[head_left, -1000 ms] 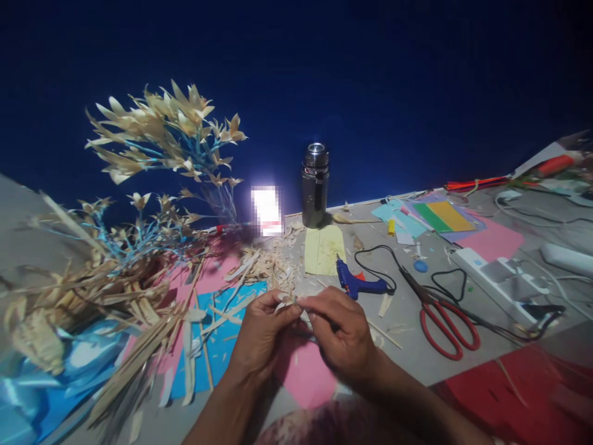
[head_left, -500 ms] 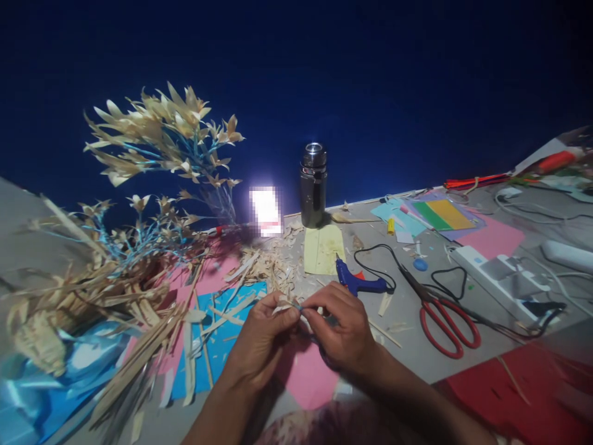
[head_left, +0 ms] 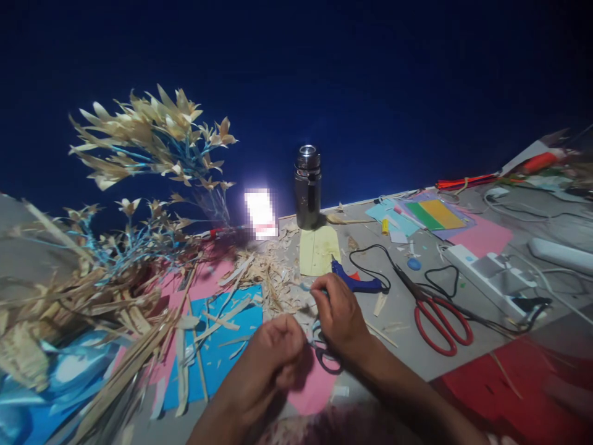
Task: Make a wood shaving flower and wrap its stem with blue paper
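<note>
My right hand [head_left: 341, 312] is closed in a pinch above the middle of the table. A small, thin bluish piece [head_left: 304, 287] sticks out to the left of its fingertips; its exact kind is too small to tell. My left hand [head_left: 278, 351] is lower and to the left, apart from the right one, with its fingers curled together. What it holds, if anything, is hidden. Between the hands lies a small pair of scissors [head_left: 328, 361] with dark handles, partly covered, on pink paper [head_left: 311, 392]. Just beyond my right hand rests a blue glue gun [head_left: 359, 282].
A dark thermos flask [head_left: 308, 191] stands at the back edge. Large red-handled scissors [head_left: 442, 324] and a power strip [head_left: 491, 281] lie on the right. At left are dried-leaf flowers [head_left: 152, 133] on blue stems, blue paper [head_left: 222, 352] and heaped husk strips [head_left: 134, 346].
My hands, together before, have come apart: the left has moved down toward me, the right slightly up with the bluish piece. The small scissors between them now show more. The view has shifted slightly.
</note>
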Action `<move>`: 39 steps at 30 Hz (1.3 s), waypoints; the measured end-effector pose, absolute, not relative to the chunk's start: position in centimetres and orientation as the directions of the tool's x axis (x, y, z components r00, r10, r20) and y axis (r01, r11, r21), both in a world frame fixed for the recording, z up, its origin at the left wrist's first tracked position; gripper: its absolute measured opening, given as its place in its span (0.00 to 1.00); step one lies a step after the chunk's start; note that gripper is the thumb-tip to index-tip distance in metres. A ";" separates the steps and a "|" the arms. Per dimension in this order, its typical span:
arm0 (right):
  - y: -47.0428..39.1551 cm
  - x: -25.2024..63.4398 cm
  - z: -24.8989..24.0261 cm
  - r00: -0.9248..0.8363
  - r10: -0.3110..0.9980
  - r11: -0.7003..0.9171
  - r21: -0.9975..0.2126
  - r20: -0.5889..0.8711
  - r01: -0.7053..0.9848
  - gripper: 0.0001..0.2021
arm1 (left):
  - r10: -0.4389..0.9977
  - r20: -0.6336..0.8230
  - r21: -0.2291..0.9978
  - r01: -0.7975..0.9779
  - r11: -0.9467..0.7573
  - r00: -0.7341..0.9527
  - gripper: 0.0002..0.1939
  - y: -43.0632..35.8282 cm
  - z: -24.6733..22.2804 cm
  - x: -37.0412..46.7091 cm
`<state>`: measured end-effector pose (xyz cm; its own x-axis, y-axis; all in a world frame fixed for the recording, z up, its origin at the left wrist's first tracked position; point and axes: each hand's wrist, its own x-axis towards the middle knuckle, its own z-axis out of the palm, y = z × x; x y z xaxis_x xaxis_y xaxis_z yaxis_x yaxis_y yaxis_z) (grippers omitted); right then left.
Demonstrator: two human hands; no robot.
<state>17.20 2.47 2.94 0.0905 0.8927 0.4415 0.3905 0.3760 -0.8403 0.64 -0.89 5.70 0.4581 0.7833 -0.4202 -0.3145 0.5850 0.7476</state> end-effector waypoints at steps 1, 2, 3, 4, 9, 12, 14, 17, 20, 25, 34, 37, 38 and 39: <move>2.9 17.5 2.7 0.110 0.911 0.335 -0.870 0.396 0.361 0.05 | 0.754 -0.437 0.742 -0.278 0.610 0.490 0.22 -1.7 5.7 0.0; 3.2 17.8 2.6 0.110 0.944 0.268 -0.920 0.309 0.287 0.05 | 0.753 -0.430 0.744 -0.277 0.608 0.498 0.21 -2.3 5.6 -0.6; 3.4 18.0 2.5 0.086 0.977 0.180 -0.968 0.197 0.176 0.06 | 0.764 -0.422 0.733 -0.313 0.604 0.488 0.21 -2.8 5.6 -1.2; 3.4 18.1 2.5 0.040 0.995 0.085 -0.995 0.086 0.043 0.08 | 0.776 -0.431 0.697 -0.376 0.611 0.460 0.19 -3.0 5.6 -1.7; 2.8 17.2 3.5 -0.154 0.974 -0.217 -0.875 -0.166 -0.433 0.20 | 0.825 -0.399 0.518 -0.644 0.563 0.400 0.11 -1.5 5.0 -2.2; 2.2 16.7 4.3 -0.248 0.943 -0.326 -0.769 -0.223 -0.549 0.22 | 0.802 -0.416 0.462 -0.660 0.593 0.429 0.15 -0.9 4.4 -1.6; 1.9 16.5 4.6 -0.295 0.919 -0.391 -0.710 -0.262 -0.586 0.23 | 0.835 -0.425 0.531 -0.651 0.542 0.349 0.22 -0.8 3.9 -0.9; 1.6 16.2 4.9 -0.348 0.886 -0.460 -0.661 -0.305 -0.592 0.22 | 0.929 -0.358 0.754 -0.558 0.345 0.091 0.23 -0.6 3.3 0.0; 1.4 16.0 5.0 -0.374 0.869 -0.490 -0.662 -0.323 -0.567 0.22 | 0.947 -0.320 0.843 -0.456 0.285 -0.001 0.16 0.0 3.3 0.3; 1.3 15.7 4.5 -0.380 0.860 -0.506 -0.666 -0.341 -0.547 0.21 | 0.927 -0.341 0.700 -0.616 0.360 0.154 0.13 0.3 3.7 -0.6; 1.8 15.9 4.1 -0.363 0.869 -0.488 -0.695 -0.336 -0.528 0.20 | 0.927 -0.330 0.767 -0.522 0.373 0.177 0.19 -0.9 3.6 -0.9; 1.9 15.9 3.9 -0.335 0.881 -0.469 -0.711 -0.334 -0.525 0.21 | 0.970 -0.231 0.955 -0.208 0.212 -0.074 0.10 -0.6 3.7 -1.8; 1.9 15.8 3.8 -0.327 0.885 -0.461 -0.714 -0.331 -0.527 0.21 | 0.970 -0.225 0.963 -0.169 0.208 -0.090 0.10 -0.5 3.7 -2.1; 1.9 15.8 3.7 -0.320 0.889 -0.454 -0.718 -0.327 -0.528 0.21 | 0.969 -0.236 0.959 -0.178 0.221 -0.069 0.10 -0.4 3.8 -2.3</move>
<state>15.75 1.94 3.72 -0.3200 0.8891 -0.3271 -0.5279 -0.4541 -0.7177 -2.33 -0.44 3.81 -0.0687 0.9694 -0.2358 -0.1779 0.2207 0.9590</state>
